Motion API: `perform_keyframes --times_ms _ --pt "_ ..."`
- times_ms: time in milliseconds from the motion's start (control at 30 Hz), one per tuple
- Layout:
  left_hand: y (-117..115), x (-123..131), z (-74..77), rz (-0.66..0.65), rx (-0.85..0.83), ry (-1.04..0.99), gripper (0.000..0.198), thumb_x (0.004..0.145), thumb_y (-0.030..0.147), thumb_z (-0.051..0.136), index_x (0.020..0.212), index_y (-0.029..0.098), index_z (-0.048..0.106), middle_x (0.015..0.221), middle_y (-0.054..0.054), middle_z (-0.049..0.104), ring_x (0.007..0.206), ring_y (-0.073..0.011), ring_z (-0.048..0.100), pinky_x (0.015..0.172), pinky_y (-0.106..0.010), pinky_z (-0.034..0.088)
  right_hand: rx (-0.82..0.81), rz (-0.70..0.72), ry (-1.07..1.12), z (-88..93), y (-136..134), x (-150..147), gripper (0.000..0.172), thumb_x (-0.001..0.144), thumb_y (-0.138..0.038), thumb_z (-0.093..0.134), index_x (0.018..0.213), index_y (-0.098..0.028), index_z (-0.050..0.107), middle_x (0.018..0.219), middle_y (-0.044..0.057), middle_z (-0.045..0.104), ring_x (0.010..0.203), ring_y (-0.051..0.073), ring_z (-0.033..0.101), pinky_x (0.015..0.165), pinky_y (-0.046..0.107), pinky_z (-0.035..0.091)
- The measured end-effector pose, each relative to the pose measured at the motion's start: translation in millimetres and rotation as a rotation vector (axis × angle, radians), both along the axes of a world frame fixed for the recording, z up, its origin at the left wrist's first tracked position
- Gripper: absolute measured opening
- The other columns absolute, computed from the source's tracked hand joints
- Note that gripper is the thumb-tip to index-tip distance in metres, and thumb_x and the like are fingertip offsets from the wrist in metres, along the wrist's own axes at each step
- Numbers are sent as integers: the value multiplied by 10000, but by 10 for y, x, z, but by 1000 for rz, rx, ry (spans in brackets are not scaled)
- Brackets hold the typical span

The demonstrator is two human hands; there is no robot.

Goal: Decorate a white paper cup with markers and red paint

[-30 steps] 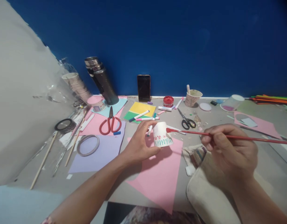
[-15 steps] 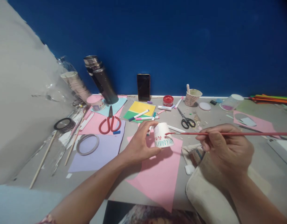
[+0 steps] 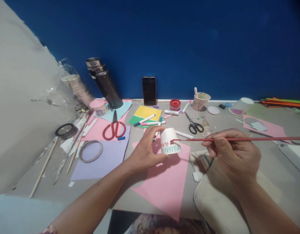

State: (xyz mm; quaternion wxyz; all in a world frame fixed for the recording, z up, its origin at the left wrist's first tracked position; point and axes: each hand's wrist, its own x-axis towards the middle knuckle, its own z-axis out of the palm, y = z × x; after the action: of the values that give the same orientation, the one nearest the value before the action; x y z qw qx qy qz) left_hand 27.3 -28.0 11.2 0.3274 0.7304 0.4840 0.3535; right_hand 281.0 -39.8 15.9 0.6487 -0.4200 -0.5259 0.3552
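My left hand point(image 3: 148, 149) grips a white paper cup point(image 3: 168, 135) turned upside down, thumb at its rim and fingers at its base. Green zigzag strokes run along the cup's rim, with small red marks above them. In my right hand point(image 3: 234, 154) is a long red paintbrush point(image 3: 193, 139), held like a pen. Its red tip touches the side of the cup. Beneath the cup lies a sheet of pink paper point(image 3: 167, 188). Behind it stands an open jar of red paint point(image 3: 175, 104).
Red-handled scissors point(image 3: 114, 128), a tape roll point(image 3: 91, 151) and a steel flask point(image 3: 106, 86) are on the left. Several markers point(image 3: 153, 123) lie behind the cup. Black scissors point(image 3: 195, 126), a patterned cup point(image 3: 200, 101) and a beige cloth point(image 3: 215, 198) are to the right.
The brush tip has shifted slightly left and down on the cup, with my right hand following. More red shows at the tip's spot. The left hand keeps its hold.
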Motion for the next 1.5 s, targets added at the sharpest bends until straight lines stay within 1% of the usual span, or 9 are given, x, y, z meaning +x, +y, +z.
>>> perform_keyframes --times_ms 233,467,600,733,967,1200,1300,1500 --pt "3 4 7 -11 -11 -2 730 705 191 798 1370 286 514 1445 -93 567 1358 -321 545 1134 -498 475 5 11 -24 2 0 2 175 949 -341 760 846 -208 709 731 33 762 477 118 593 429 246 477" --pt "5 3 0 -7 -23 -14 737 707 198 809 1378 293 518 1457 -91 561 1361 -323 549 1129 -495 490 30 4 -53 -7 17 36 161 963 -326 743 853 -213 711 753 30 768 497 118 603 448 245 488" --pt "8 6 10 -12 -31 -54 725 708 197 809 1367 296 522 1447 -93 568 1358 -323 554 1130 -502 492 32 -1 -58 14 14 37 162 969 -319 736 847 -215 710 734 28 763 491 117 591 443 247 481" --pt "11 6 23 -14 -39 -60 726 711 192 806 1369 288 517 1447 -91 565 1357 -313 553 1126 -488 493 36 -18 -54 45 8 22 170 964 -323 739 836 -215 713 708 28 756 487 121 593 433 246 470" --pt "4 3 36 -11 -45 -59 717 714 192 811 1360 286 516 1445 -94 569 1355 -323 553 1128 -500 484 10 -30 -25 76 6 3 192 944 -339 763 812 -211 708 701 28 752 476 122 594 415 246 459" --pt "12 2 17 -9 -55 -60 727 709 201 813 1369 278 517 1450 -89 560 1358 -312 544 1129 -480 482 -11 -11 -11 55 0 3 176 950 -342 758 836 -215 712 711 30 756 487 126 592 421 251 456" --pt "14 1 10 -9 -35 -50 720 703 195 812 1358 278 523 1434 -79 568 1342 -306 552 1126 -472 479 19 -25 -8 43 9 11 177 953 -335 754 834 -212 710 703 30 755 475 124 586 419 251 455" --pt "14 2 2 -6 -35 -47 723 701 201 819 1357 284 528 1429 -83 568 1342 -313 548 1116 -473 484 50 17 -40 19 30 35 152 976 -312 728 859 -214 716 727 26 762 489 116 595 442 244 477"
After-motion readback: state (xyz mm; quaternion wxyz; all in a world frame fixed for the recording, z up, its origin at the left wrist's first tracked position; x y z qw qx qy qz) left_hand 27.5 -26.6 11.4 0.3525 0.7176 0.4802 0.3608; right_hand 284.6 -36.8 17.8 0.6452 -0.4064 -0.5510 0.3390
